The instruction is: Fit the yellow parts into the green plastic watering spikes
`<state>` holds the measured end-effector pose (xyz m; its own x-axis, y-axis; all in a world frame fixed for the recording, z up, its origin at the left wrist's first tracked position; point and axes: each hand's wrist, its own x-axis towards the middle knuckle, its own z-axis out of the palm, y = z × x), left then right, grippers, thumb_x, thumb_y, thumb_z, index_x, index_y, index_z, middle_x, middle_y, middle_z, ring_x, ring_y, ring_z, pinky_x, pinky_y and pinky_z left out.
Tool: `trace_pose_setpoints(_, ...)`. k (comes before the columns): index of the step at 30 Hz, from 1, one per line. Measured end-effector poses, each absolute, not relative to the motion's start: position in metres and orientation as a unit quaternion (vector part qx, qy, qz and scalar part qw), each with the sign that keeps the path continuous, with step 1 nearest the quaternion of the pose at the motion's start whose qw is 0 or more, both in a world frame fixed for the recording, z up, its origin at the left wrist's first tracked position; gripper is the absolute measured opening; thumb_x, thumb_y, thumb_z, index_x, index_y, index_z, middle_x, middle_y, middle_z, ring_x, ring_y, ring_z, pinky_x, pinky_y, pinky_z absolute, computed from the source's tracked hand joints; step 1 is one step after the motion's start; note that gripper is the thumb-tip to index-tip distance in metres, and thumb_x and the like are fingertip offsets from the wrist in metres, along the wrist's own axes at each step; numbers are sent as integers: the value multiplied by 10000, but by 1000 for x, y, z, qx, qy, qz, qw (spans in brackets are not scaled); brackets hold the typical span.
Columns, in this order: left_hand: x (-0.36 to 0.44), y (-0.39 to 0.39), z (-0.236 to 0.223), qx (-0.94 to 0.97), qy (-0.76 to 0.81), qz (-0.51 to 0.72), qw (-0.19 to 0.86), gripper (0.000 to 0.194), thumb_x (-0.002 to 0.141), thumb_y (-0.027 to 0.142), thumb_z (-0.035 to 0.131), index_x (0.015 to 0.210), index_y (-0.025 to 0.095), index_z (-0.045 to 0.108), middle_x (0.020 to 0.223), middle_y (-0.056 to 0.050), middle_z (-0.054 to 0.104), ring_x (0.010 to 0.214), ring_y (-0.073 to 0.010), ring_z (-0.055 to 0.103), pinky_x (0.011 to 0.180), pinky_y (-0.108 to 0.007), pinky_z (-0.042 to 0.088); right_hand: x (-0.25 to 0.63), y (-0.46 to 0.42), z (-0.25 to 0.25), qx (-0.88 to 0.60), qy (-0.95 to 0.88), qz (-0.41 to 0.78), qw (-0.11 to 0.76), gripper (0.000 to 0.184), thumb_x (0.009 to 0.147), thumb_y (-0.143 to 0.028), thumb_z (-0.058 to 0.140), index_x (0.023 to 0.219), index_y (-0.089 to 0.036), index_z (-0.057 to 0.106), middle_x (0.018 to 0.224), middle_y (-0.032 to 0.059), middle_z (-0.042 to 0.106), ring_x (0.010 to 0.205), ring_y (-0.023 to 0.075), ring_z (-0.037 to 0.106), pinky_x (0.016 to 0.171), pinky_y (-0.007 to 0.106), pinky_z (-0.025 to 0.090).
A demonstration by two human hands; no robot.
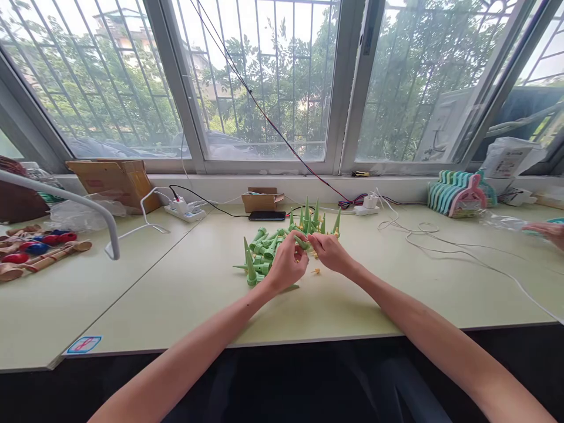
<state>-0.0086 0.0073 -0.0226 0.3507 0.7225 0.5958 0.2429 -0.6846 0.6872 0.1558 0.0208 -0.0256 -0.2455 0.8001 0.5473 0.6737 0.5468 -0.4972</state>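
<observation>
Both hands meet over the middle of the table. My left hand (288, 263) is closed around a green plastic plant-watering spike (302, 242). Close against it, my right hand (331, 252) pinches at the spike's end; whatever sits between those fingertips is hidden. Left of the hands lies a loose heap of green spikes (264, 252), with one green cone (249, 264) pointing up at its front. Several spikes (316, 214) stand upright just behind the hands, and small yellow-orange pieces are scattered near them. One such yellow piece (316, 271) lies alone below my right hand.
A phone (267, 215) lies behind the heap, before a small cardboard box (262, 201). Power strips (185, 211) and cables run along the wall. Wooden toys (44, 247) lie at left, pastel hangers (458, 194) stand at right. Another person's hand (549, 232) shows at the right edge.
</observation>
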Motion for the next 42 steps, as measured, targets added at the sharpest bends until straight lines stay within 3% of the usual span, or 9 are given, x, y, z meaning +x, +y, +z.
trace_pose_setpoints(6,-6,5,-17,748,348,492,276,236,792,86,446,996,203,450,761,20,516,542,-77,528,515,-210,426,152,20,-26,-481,-760,86,429,442,984,-486,272,641,-207,291,539,-42,341,510,106,272,523,249,218)
trace_pose_setpoints(10,-6,4,-12,701,394,517,293,107,924,254,396,992,199,457,719,18,511,479,-70,471,465,-207,376,152,19,-23,-472,-748,87,458,446,981,-497,272,643,-206,301,554,-39,369,514,103,288,527,247,233)
trace_pose_setpoints(14,-7,7,-11,676,397,530,324,225,952,423,376,930,208,436,625,56,447,421,-56,378,427,-188,311,152,17,-21,-453,-746,94,480,436,979,-493,278,654,-205,313,571,-41,372,523,101,302,532,238,250)
trace_pose_setpoints(19,-6,6,-12,685,365,495,390,270,942,481,385,924,214,416,513,90,393,380,-57,331,392,-166,281,151,16,-21,-423,-752,120,491,415,984,-466,286,664,-205,325,572,-45,381,521,96,329,542,232,274)
trace_pose_setpoints(27,-7,7,-16,692,326,492,417,308,919,506,432,1027,218,410,601,74,449,387,-55,389,351,-161,297,154,17,-22,-435,-746,126,488,429,977,-480,288,649,-208,332,544,-43,381,505,103,327,528,240,266)
trace_pose_setpoints(42,-10,9,-20,736,329,486,337,332,906,445,485,1129,206,429,842,2,489,500,-36,451,423,-156,338,155,15,-17,-452,-744,118,478,440,971,-502,262,644,-212,318,531,-43,342,501,105,305,514,248,253)
